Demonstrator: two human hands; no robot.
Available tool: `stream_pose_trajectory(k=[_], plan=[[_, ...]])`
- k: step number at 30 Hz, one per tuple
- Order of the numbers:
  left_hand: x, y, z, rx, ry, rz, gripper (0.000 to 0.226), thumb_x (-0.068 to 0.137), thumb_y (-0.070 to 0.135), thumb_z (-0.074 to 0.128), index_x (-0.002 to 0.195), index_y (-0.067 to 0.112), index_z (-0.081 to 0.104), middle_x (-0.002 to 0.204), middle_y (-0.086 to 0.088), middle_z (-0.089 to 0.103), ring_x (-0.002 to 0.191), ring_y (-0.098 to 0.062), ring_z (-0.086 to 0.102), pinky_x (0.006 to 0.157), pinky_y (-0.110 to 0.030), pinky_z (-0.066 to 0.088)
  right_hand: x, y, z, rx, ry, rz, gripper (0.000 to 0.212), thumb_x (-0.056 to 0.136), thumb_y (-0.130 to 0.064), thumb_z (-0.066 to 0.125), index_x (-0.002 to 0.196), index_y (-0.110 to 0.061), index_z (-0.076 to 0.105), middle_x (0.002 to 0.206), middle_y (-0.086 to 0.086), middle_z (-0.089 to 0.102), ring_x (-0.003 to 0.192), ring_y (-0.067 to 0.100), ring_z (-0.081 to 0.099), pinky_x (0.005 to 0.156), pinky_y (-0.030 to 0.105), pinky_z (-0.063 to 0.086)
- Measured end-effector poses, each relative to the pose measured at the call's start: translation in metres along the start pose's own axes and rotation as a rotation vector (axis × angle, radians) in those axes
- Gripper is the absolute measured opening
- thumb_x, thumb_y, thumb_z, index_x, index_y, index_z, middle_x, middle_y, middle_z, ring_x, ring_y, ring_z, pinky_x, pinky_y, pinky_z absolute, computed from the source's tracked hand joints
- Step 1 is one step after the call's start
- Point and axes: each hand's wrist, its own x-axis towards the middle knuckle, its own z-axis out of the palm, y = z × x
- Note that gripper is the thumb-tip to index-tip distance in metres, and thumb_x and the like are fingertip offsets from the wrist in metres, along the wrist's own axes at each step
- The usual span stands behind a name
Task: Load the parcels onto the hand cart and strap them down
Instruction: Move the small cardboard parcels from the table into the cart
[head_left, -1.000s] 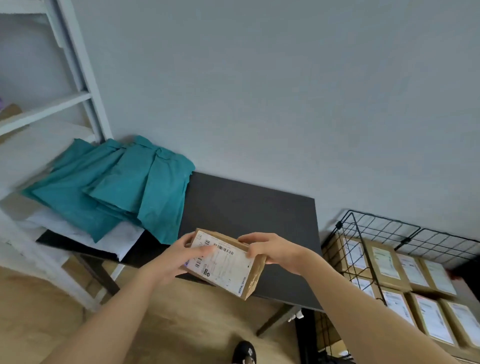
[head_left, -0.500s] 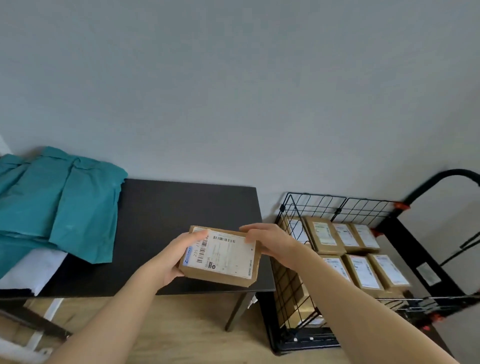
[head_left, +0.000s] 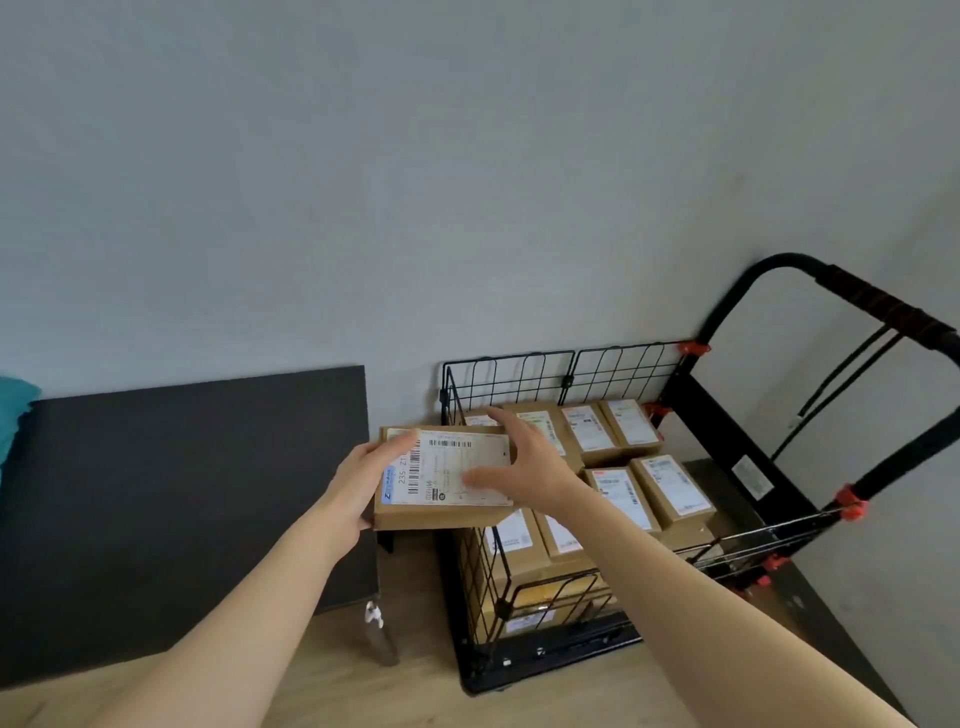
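A flat brown parcel (head_left: 441, 512) with a white shipping label is held in the air at the left edge of the hand cart. My left hand (head_left: 363, 480) grips its left end, thumb on top. My right hand (head_left: 524, 465) holds its right end, fingers over the far edge and thumb on the label. The black hand cart (head_left: 566, 374) has a wire-mesh cage and stands to the right against the wall. Several labelled brown parcels (head_left: 670, 488) are stacked inside it. The cart handle (head_left: 878, 301) rises at the right.
A black table (head_left: 182, 478) stands left of the cart, one leg (head_left: 382, 642) close to the cart's front corner. A teal cloth (head_left: 13, 410) shows at the far left. Red clips (head_left: 852, 506) sit on the cage. Wooden floor lies below; a grey wall is behind.
The view has swung right, from the table and teal cloth to the cart. Both hands have carried the parcel rightward from over the table to the cart's left edge.
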Motion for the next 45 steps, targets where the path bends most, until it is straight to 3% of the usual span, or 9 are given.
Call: stream_pose_trajectory(k=[5, 13, 21, 25, 27, 31, 35, 38, 45], plan=[[0.028, 0.002, 0.085, 0.028, 0.004, -0.040, 0.060, 0.070, 0.057, 0.068, 0.121, 0.027, 0.056, 0.106, 0.001, 0.069, 0.100, -0.020, 0.061, 0.091, -0.044, 0.045, 0.015, 0.066, -0.062, 0.089, -0.010, 0.069, 0.083, 0.084, -0.029, 0.069, 0.148, -0.034, 0.017, 0.138, 0.001, 0.047, 0.101, 0.015, 0.053, 0.074, 0.022, 0.048], [0.065, -0.013, 0.173, 0.051, -0.075, -0.179, 0.063, 0.072, 0.057, 0.068, 0.125, 0.025, 0.055, 0.110, 0.000, 0.068, 0.100, -0.021, 0.062, 0.072, -0.037, 0.049, 0.046, 0.152, -0.120, 0.184, 0.021, 0.263, 0.068, 0.092, -0.033, 0.058, 0.149, -0.030, 0.021, 0.134, 0.001, 0.050, 0.101, 0.016, 0.056, 0.073, 0.026, 0.053], [0.131, -0.010, 0.207, 0.148, -0.157, -0.272, 0.057, 0.074, 0.058, 0.066, 0.121, 0.026, 0.055, 0.109, 0.001, 0.067, 0.102, -0.019, 0.057, 0.089, -0.045, 0.045, 0.087, 0.188, -0.136, 0.123, 0.033, 0.400, 0.065, 0.090, -0.037, 0.059, 0.146, -0.033, 0.025, 0.118, -0.003, 0.054, 0.099, 0.020, 0.061, 0.077, 0.033, 0.057], [0.151, -0.019, 0.216, 0.183, -0.215, -0.392, 0.033, 0.079, 0.055, 0.064, 0.101, 0.031, 0.056, 0.106, 0.001, 0.061, 0.107, -0.023, 0.051, 0.102, -0.056, 0.038, 0.105, 0.201, -0.138, 0.015, -0.110, 0.421, 0.072, 0.083, -0.041, 0.067, 0.144, -0.032, 0.029, 0.131, -0.003, 0.049, 0.100, 0.016, 0.053, 0.074, 0.026, 0.052], [0.154, -0.027, 0.216, 0.210, -0.209, -0.485, 0.031, 0.079, 0.054, 0.064, 0.097, 0.030, 0.056, 0.103, -0.001, 0.059, 0.109, -0.026, 0.049, 0.103, -0.057, 0.036, 0.112, 0.207, -0.136, -0.026, -0.245, 0.450, 0.073, 0.081, -0.043, 0.069, 0.142, -0.028, 0.033, 0.126, -0.004, 0.050, 0.099, 0.014, 0.051, 0.071, 0.023, 0.050], [0.151, -0.039, 0.209, 0.212, -0.183, -0.671, 0.052, 0.070, 0.052, 0.073, 0.107, 0.021, 0.054, 0.113, -0.014, 0.058, 0.108, -0.034, 0.052, 0.100, -0.059, 0.039, 0.124, 0.222, -0.134, -0.052, -0.488, 0.512, 0.056, 0.083, -0.043, 0.068, 0.129, -0.022, 0.045, 0.105, -0.007, 0.057, 0.092, 0.013, 0.060, 0.065, 0.027, 0.058], [0.143, -0.058, 0.206, 0.164, -0.175, -0.835, 0.068, 0.071, 0.043, 0.077, 0.123, 0.020, 0.040, 0.127, -0.018, 0.052, 0.116, -0.038, 0.050, 0.098, -0.060, 0.038, 0.128, 0.235, -0.130, -0.063, -0.669, 0.547, 0.054, 0.083, -0.038, 0.070, 0.127, -0.020, 0.047, 0.107, -0.002, 0.061, 0.082, 0.011, 0.065, 0.066, 0.026, 0.060], [0.139, -0.079, 0.210, 0.157, -0.140, -0.859, 0.067, 0.073, 0.036, 0.077, 0.126, 0.018, 0.040, 0.127, -0.015, 0.053, 0.117, -0.036, 0.050, 0.093, -0.060, 0.044, 0.129, 0.247, -0.120, -0.097, -0.712, 0.539, 0.052, 0.082, -0.030, 0.072, 0.126, -0.020, 0.048, 0.114, 0.000, 0.060, 0.089, 0.017, 0.066, 0.074, 0.030, 0.060], [0.137, -0.102, 0.225, 0.226, -0.137, -0.951, 0.026, 0.081, 0.011, 0.067, 0.105, 0.009, 0.057, 0.108, -0.016, 0.062, 0.100, -0.031, 0.058, 0.096, -0.050, 0.045, 0.120, 0.270, -0.083, -0.208, -0.799, 0.507, 0.066, 0.075, -0.022, 0.077, 0.132, -0.020, 0.043, 0.130, 0.005, 0.049, 0.099, 0.024, 0.064, 0.078, 0.033, 0.059]])
